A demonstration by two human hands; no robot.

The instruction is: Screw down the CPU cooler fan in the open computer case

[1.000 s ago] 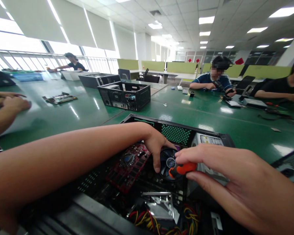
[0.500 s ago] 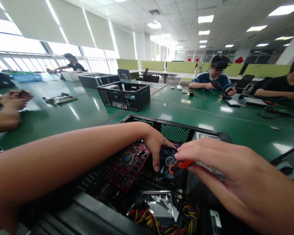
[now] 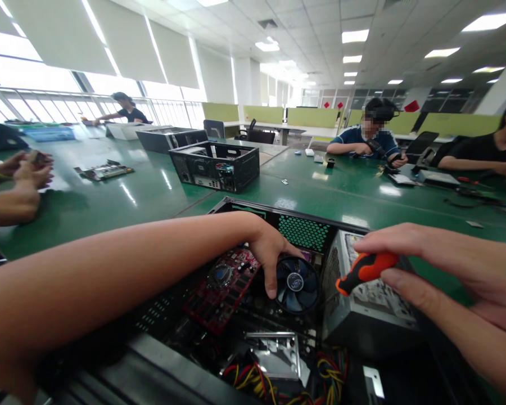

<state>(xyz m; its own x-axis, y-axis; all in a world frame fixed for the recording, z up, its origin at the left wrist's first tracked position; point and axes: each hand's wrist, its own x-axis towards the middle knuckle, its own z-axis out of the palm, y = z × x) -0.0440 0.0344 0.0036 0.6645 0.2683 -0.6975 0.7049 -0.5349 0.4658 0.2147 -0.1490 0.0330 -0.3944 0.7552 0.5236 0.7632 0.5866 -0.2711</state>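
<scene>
An open computer case (image 3: 278,216) stands before me. My left hand (image 3: 270,247) reaches over it and grips the left side of a round black cooling fan (image 3: 296,301); its thumb shows on the near side, while most fingertips are hidden. A red graphics card (image 3: 219,292) sits left of the fan. My right hand (image 3: 430,275) holds an orange and black screwdriver (image 3: 369,270) between thumb and fingers, over the grey power supply (image 3: 362,315). The screwdriver's tip is too dark to make out. Coloured cables (image 3: 253,377) lie near the front of the case.
Farther back on the green table (image 3: 152,197) stands another open computer case (image 3: 213,169). A circuit board (image 3: 105,170) lies to its left. At the left edge are another person's hands (image 3: 29,174). Two people sit across on the right, among tools and parts.
My right hand has moved right with the screwdriver, away from the fan and over the power supply, uncovering the fan's face. My left hand stays at the fan.
</scene>
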